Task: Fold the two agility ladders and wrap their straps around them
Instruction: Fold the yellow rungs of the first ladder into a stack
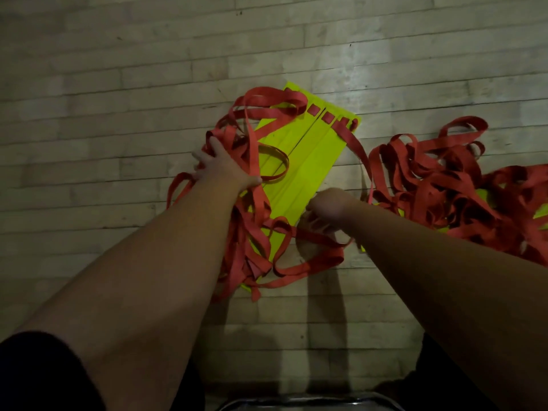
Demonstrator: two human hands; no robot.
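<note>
Several neon yellow rungs (299,161) of one agility ladder lie stacked side by side on the wooden floor, with tangled red straps (252,232) looped over and beside them. My left hand (221,167) grips a bunch of these red straps at the stack's left edge. At the near right corner of the stack, my right hand (324,210) has its fingers curled down into a red strap. A second ladder (462,197) lies to the right as a heap of red straps with bits of yellow rung showing.
Pale wooden floorboards (148,69) surround the ladders on all sides. A metal rim or bar (305,403) shows at the bottom edge of the view. Dark clothing sits at the lower left and lower right.
</note>
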